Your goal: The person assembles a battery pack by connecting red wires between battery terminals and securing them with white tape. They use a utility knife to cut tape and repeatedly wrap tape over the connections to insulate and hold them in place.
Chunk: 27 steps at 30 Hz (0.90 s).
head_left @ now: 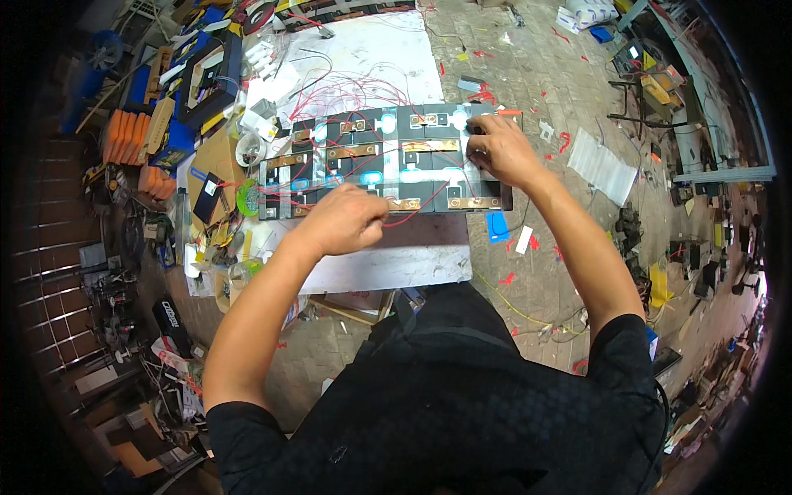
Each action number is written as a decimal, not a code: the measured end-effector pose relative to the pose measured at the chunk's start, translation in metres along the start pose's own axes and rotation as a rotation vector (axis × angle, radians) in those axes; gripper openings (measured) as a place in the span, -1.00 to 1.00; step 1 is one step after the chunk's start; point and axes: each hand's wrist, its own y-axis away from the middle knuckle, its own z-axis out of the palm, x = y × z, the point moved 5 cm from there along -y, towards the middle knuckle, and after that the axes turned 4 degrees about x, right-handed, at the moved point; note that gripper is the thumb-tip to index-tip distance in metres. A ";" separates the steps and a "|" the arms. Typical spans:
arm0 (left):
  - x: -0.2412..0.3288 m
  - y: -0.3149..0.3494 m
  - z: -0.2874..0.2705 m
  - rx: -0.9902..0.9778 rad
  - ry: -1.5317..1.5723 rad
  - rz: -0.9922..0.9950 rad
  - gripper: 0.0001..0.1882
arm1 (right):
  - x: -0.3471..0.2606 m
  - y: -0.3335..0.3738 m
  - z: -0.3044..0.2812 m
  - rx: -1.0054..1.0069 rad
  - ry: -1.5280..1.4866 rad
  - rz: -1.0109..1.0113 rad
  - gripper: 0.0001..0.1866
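Note:
A long battery pack (423, 172) of black blocks lies across the table in front of me. Copper connecting bars (352, 152), blue-and-white round spots and clear tape cover its top. Thin red wires (355, 85) loop over it and spread behind it. My left hand (346, 219) is at the near edge, its fingers curled and pinched beside a copper bar (404, 204). A red wire runs close to those fingertips; whatever they hold is too small to make out. At the pack's right end, my right hand (502, 150) bends its fingers down onto the top, hiding what they grip.
White sheeting (375, 51) covers the work surface under the pack. Left of it stand a cardboard box (216, 169), a clear cup (249, 149) and orange parts (126, 137). Red scraps and a white foam sheet (603, 165) lie on the floor to the right.

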 end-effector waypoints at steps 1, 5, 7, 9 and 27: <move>0.004 0.000 0.003 -0.043 0.003 -0.010 -0.91 | 0.001 0.000 -0.001 -0.007 -0.002 -0.011 -0.84; 0.003 -0.002 -0.001 -0.024 0.115 -0.023 -0.89 | 0.006 0.000 -0.006 -0.037 -0.003 -0.046 -0.86; -0.003 -0.003 0.006 -0.091 0.058 -0.075 -0.88 | 0.005 0.002 -0.004 -0.060 0.009 -0.059 -0.86; 0.001 -0.003 0.010 -0.150 0.032 -0.112 -0.87 | 0.004 -0.002 -0.003 -0.079 0.027 -0.078 -0.87; -0.084 -0.010 -0.105 0.530 -0.445 -0.317 -0.86 | 0.003 -0.011 -0.009 0.079 0.064 0.117 -0.80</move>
